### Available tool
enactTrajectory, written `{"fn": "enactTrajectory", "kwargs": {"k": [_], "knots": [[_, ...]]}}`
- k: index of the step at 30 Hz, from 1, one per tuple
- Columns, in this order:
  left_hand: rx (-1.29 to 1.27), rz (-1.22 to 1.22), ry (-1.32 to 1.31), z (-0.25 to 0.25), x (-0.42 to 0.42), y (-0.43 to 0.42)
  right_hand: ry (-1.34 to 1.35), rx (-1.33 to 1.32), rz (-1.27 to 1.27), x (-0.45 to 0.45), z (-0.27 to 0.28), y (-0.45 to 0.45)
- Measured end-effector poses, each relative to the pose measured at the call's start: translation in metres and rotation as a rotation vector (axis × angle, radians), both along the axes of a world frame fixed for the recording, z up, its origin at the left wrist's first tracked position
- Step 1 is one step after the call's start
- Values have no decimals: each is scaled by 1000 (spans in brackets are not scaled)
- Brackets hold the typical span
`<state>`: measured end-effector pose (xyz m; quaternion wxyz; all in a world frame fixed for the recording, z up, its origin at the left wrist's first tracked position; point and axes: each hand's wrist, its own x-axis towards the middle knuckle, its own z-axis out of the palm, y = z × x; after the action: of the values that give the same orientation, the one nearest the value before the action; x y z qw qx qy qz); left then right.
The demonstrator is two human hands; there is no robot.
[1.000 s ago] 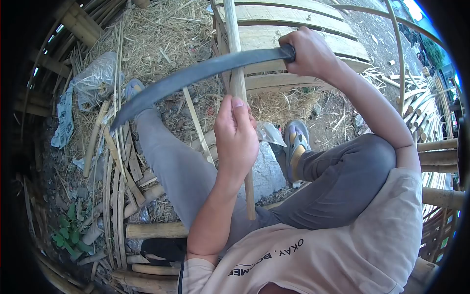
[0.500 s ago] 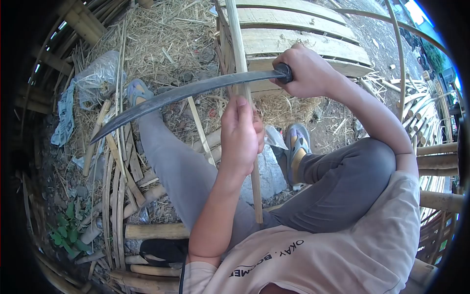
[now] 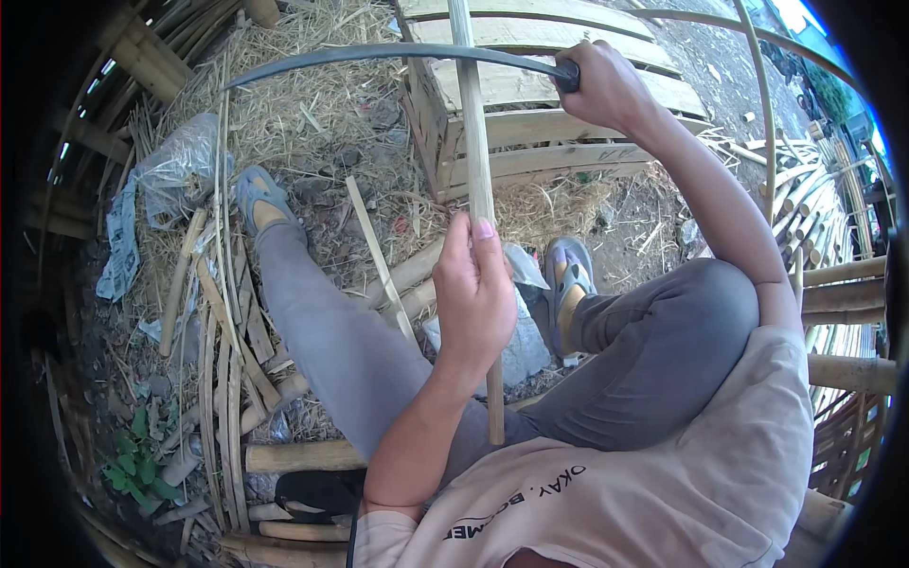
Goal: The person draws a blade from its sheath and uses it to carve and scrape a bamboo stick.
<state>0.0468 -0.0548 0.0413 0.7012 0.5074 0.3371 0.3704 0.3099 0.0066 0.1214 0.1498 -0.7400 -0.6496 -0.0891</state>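
Note:
My left hand [image 3: 476, 308] is closed around a long, narrow bamboo strip [image 3: 480, 151], thumb lying along it. The strip stands nearly upright in the view, its lower end close to my lap. Gripped by its black handle, a curved machete [image 3: 350, 54] extends leftward from my right hand [image 3: 611, 90]. Its long dark blade lies crosswise at the upper part of the strip, well beyond my left hand. Whether the edge bites into the bamboo I cannot tell.
A slatted wooden crate [image 3: 540, 128] stands just ahead, behind the strip. Bamboo pieces [image 3: 232, 407] and a clear plastic bag [image 3: 180, 170] lie at left. Cut bamboo poles [image 3: 814, 194] are piled at right. Straw covers the ground, and a pale block [image 3: 530, 350] sits between my legs.
My right hand has pushed the machete away from me, up along the strip toward its far end. My left hand has shifted slightly down and still holds the strip.

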Motion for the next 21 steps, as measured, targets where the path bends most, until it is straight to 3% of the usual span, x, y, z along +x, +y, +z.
{"fn": "enactTrajectory", "kwargs": {"k": [2,10,15,21], "knots": [[34,-30,-12,-7,5,1,-8,-8,-20,15,-6,-8],[-300,-24,-134,19,1,12,23,-213,106,-23,-2,-25],[-313,-32,-275,21,0,14,99,-146,229,-39,-4,-24],[-292,-49,-248,25,-6,17,90,-69,254,-49,5,-29]]}}
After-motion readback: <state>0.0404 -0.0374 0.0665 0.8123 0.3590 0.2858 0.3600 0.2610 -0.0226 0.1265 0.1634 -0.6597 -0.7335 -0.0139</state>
